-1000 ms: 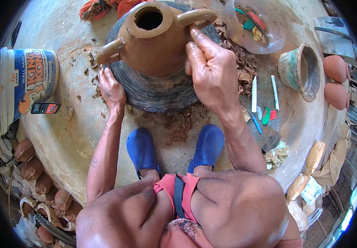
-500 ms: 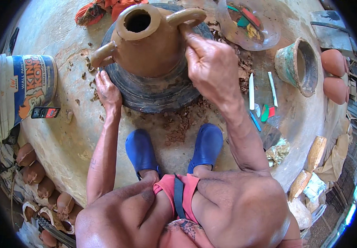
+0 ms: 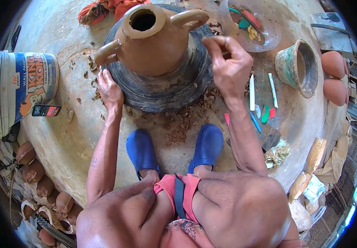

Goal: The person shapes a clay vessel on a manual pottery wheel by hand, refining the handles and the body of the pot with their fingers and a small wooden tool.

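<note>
Floor (image 3: 83, 149), dark wheel (image 3: 158, 98) on it, two-handled clay pot (image 3: 155, 51) upright atop the wheel, right hand (image 3: 232, 68) curled just right of the pot, any grip impossible to tell, left hand (image 3: 111, 93) unclenched against the wheel's left edge.

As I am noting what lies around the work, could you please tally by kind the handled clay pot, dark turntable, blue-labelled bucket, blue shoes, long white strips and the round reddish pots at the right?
Handled clay pot: 1
Dark turntable: 1
Blue-labelled bucket: 1
Blue shoes: 2
Long white strips: 2
Round reddish pots: 2
Total: 9
</note>
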